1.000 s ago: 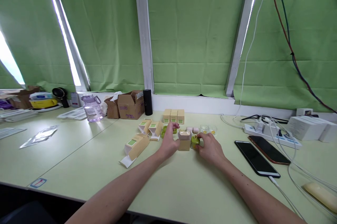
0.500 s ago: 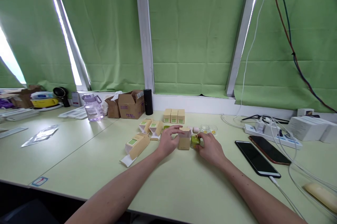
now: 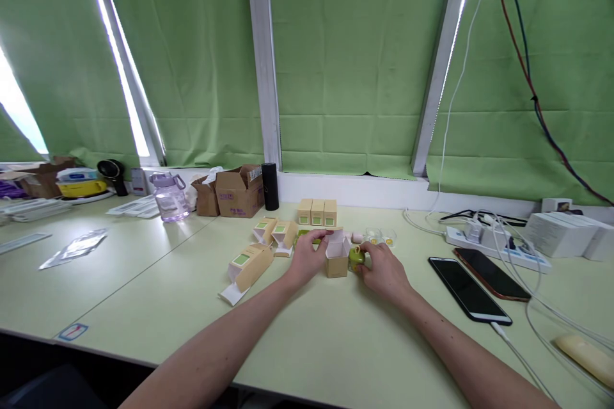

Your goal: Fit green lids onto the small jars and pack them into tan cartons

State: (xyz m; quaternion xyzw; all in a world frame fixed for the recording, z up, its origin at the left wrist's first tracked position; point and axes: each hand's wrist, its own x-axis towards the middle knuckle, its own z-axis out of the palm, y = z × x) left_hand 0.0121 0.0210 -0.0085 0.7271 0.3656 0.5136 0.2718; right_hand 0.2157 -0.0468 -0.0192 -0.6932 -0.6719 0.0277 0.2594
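A small kraft cardboard box (image 3: pixel 337 265) stands upright on the table with its top open and white inside. My left hand (image 3: pixel 307 256) is at the box's left side, its fingers closed at the raised rear flap. Just right of the box, my right hand (image 3: pixel 384 269) grips a small green jar-like item (image 3: pixel 355 258) with a loop on top, close to the tabletop. Left of my hands lie several opened kraft boxes with green labels, the nearest being a long box (image 3: pixel 254 267). Behind the left fingers shows part of another green item (image 3: pixel 304 232), mostly hidden.
Three closed boxes (image 3: pixel 317 212) stand in a row at the back. Small clear round containers (image 3: pixel 381 237) sit behind my right hand. To the right are a phone (image 3: pixel 470 289) on a cable and a power strip (image 3: pixel 499 249). A water bottle (image 3: pixel 170 199) stands left.
The small box has shifted slightly toward me and tilted so its open top shows more. My left fingers have closed in at its flap. The right hand and green item barely moved.
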